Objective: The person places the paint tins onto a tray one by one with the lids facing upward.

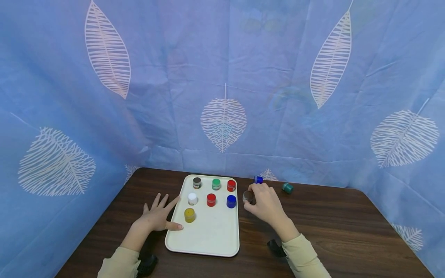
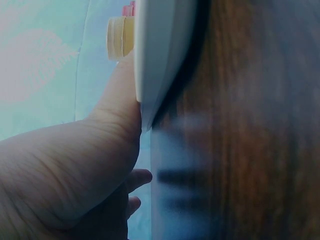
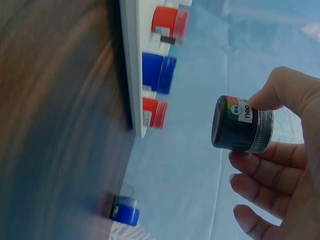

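Fingers: right hand pinches a small dark paint jar with a black lid, lifted just right of the white plastic tray; left hand lies flat, spread, its thumb at the tray's left edge.
Risk: the light pinch could let the jar slip and knock the blue jar.

left hand — touching tray edge | yellow jar on tray | wooden table
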`<state>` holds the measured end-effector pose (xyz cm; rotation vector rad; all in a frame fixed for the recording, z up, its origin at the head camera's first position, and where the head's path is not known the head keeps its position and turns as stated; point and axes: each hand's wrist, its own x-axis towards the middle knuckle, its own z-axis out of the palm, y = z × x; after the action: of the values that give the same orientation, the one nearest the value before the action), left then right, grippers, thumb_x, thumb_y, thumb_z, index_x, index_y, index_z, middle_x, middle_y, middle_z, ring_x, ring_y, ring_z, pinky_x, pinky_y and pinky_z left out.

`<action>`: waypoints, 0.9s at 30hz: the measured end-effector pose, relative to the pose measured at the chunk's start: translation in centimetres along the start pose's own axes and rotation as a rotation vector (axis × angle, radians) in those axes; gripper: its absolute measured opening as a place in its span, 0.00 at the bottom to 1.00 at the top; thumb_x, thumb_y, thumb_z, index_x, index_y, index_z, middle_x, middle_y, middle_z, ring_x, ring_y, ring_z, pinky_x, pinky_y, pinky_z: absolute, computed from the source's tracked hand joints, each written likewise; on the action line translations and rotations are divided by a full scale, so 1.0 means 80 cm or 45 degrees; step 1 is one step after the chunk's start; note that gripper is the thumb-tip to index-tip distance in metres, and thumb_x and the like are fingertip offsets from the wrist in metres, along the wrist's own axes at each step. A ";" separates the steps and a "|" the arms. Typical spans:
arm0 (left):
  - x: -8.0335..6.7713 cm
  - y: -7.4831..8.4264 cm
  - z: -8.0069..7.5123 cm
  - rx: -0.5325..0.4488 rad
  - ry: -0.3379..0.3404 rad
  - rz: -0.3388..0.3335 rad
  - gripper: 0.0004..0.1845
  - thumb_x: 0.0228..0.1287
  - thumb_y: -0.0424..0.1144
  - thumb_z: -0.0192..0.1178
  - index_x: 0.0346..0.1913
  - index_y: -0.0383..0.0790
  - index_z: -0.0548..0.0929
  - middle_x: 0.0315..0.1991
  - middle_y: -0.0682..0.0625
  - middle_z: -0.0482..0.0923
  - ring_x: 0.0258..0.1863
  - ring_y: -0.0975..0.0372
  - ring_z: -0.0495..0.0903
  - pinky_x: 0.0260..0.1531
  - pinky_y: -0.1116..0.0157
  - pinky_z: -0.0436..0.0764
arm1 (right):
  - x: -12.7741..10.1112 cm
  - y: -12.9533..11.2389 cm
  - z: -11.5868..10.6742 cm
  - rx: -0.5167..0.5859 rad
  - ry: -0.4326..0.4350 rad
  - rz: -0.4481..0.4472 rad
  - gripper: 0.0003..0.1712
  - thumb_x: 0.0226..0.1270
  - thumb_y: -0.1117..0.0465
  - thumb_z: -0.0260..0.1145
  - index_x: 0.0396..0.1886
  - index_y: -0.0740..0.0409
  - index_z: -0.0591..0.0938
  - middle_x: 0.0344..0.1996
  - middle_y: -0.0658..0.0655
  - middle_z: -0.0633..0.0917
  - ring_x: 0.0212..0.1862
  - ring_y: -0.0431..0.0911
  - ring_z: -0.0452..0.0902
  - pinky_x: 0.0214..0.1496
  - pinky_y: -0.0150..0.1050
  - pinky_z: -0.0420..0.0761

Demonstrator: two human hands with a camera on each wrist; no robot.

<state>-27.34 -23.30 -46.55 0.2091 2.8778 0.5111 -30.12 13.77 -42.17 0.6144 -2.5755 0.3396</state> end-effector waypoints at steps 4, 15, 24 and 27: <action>0.000 -0.001 0.000 -0.006 0.002 0.004 0.61 0.43 0.72 0.66 0.78 0.52 0.51 0.77 0.32 0.44 0.76 0.34 0.35 0.61 0.24 0.41 | 0.001 -0.013 0.003 -0.002 -0.005 -0.048 0.16 0.51 0.52 0.73 0.37 0.53 0.81 0.27 0.47 0.78 0.34 0.43 0.69 0.36 0.39 0.69; 0.000 0.001 -0.001 0.010 0.000 0.003 0.61 0.44 0.72 0.66 0.78 0.51 0.51 0.77 0.31 0.44 0.76 0.34 0.35 0.61 0.24 0.41 | 0.003 -0.050 0.013 -0.060 -0.010 -0.215 0.17 0.52 0.50 0.73 0.38 0.53 0.81 0.31 0.48 0.81 0.36 0.43 0.72 0.38 0.38 0.71; -0.001 0.002 -0.003 0.000 -0.008 0.001 0.60 0.45 0.72 0.66 0.78 0.52 0.51 0.77 0.32 0.44 0.76 0.35 0.35 0.62 0.24 0.40 | 0.004 -0.073 0.028 -0.055 0.023 -0.349 0.17 0.49 0.49 0.75 0.37 0.50 0.82 0.31 0.45 0.81 0.36 0.41 0.71 0.35 0.35 0.69; -0.001 0.002 -0.002 0.004 -0.012 0.001 0.60 0.45 0.72 0.66 0.78 0.52 0.51 0.77 0.32 0.44 0.76 0.35 0.35 0.62 0.24 0.41 | 0.005 -0.079 0.033 -0.055 0.004 -0.390 0.17 0.49 0.49 0.75 0.37 0.50 0.82 0.31 0.44 0.81 0.37 0.40 0.72 0.35 0.34 0.68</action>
<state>-27.30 -23.18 -46.30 0.2124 2.8696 0.5047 -28.41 7.22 -43.41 0.9744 -2.4289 0.1811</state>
